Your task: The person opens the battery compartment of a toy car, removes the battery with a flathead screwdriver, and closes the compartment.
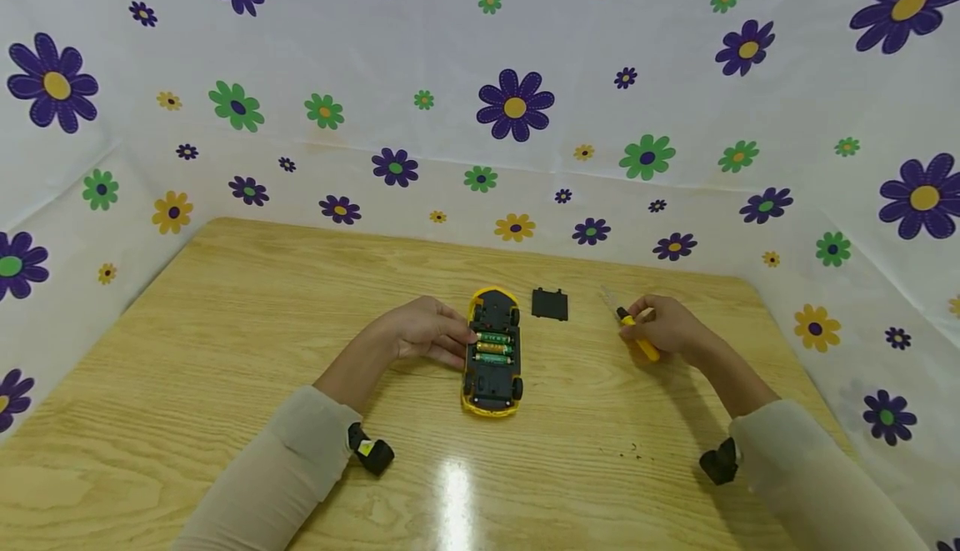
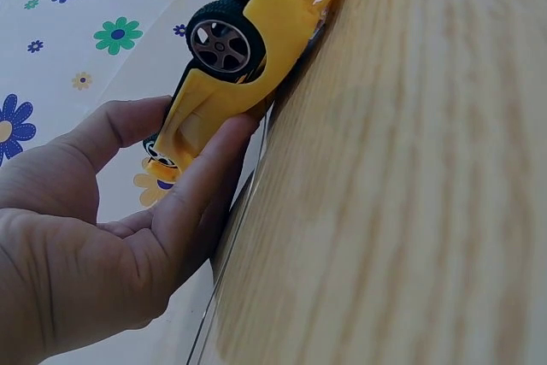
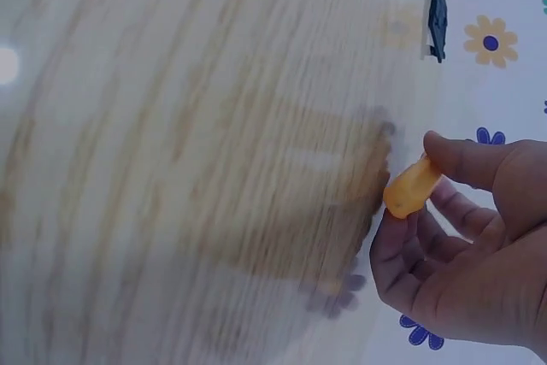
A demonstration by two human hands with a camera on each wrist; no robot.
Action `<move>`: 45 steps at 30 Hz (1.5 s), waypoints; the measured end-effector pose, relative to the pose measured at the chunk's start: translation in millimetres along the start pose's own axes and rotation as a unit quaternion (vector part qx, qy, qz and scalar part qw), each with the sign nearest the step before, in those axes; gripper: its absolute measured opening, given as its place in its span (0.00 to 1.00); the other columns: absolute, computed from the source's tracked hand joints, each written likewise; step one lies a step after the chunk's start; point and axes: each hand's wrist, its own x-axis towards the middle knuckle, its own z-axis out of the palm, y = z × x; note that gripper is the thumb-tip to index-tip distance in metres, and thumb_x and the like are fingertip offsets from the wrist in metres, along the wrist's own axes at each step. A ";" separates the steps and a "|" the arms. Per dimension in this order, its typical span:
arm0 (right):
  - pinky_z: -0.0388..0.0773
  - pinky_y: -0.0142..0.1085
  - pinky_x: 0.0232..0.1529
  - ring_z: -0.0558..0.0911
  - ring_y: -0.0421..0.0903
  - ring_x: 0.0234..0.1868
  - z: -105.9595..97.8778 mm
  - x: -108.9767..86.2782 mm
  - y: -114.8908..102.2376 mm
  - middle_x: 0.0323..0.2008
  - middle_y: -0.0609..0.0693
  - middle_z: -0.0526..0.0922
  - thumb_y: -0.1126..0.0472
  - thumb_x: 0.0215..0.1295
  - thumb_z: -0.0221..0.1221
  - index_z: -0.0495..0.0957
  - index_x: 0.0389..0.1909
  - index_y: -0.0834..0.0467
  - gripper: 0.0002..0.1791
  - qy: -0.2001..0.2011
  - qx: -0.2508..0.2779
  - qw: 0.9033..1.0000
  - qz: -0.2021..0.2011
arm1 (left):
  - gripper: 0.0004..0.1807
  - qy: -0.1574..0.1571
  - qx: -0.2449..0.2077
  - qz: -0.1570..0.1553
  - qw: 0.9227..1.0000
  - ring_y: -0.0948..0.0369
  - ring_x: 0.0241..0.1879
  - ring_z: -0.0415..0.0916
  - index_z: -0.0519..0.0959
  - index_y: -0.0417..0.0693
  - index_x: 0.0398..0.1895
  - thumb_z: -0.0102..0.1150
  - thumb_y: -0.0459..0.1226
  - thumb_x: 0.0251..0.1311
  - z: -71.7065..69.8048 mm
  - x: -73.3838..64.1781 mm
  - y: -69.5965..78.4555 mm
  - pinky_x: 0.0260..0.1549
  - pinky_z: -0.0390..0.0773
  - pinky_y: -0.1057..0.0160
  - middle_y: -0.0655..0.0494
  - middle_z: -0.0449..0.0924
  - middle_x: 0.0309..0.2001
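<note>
A yellow toy car lies wheels up on the table, its black underside facing me. Three batteries sit side by side in its uncovered compartment. My left hand holds the car's left side, thumb at the underside edge and fingers along the body, as the left wrist view shows with the yellow body. In my right hand a screwdriver with an orange handle is pinched between thumb and fingers, its thin shaft pointing away. The right wrist view shows the handle end.
A flat black battery cover lies between the car and the screwdriver. Several tiny dark screws are scattered at the front right of the wooden table. A flowered cloth hangs behind and on both sides.
</note>
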 end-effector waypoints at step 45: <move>0.59 0.59 0.46 0.70 0.63 0.50 45.6 -5.4 -51.7 0.49 0.58 0.80 0.50 0.79 0.55 0.81 0.52 0.57 0.15 0.158 -0.220 0.933 -0.236 | 0.14 -0.001 -0.001 0.003 1.000 0.49 0.42 0.85 0.79 0.29 0.53 0.62 0.28 0.67 -0.7 -0.2 -1.5 0.48 0.88 0.49 0.39 0.82 0.45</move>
